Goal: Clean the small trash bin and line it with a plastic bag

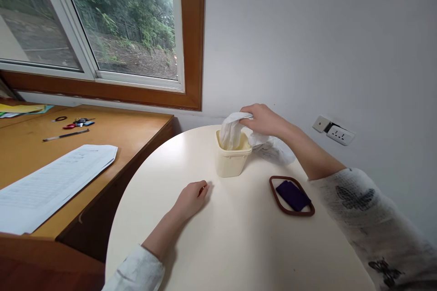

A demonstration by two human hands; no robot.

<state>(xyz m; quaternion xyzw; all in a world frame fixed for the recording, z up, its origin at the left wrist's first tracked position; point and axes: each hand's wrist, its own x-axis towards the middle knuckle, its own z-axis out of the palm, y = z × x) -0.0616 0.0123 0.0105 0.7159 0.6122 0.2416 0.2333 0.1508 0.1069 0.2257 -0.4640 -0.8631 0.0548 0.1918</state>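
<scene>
A small cream bin [232, 163] stands upright on the round white table [191, 154]. Above its opening, my right hand [261, 119] is closed on a thin white plastic bag [231, 131]. Part of the bag hangs inside the bin, and the rest spills over the far right side onto the table. My left hand [193, 198] rests on the table just left of the bin, with its fingers curled in and nothing visible in them. Right of the bin lies a brown rounded frame [273, 189], with a folded dark purple cloth [293, 195] inside and partly over it.
On the left, a wooden desk [136, 122] holds papers [58, 186], a pen [66, 135], keys [82, 122] and a black ring [61, 118]. Behind are a window [129, 22] and a pale wall with a power socket [340, 134] on the right.
</scene>
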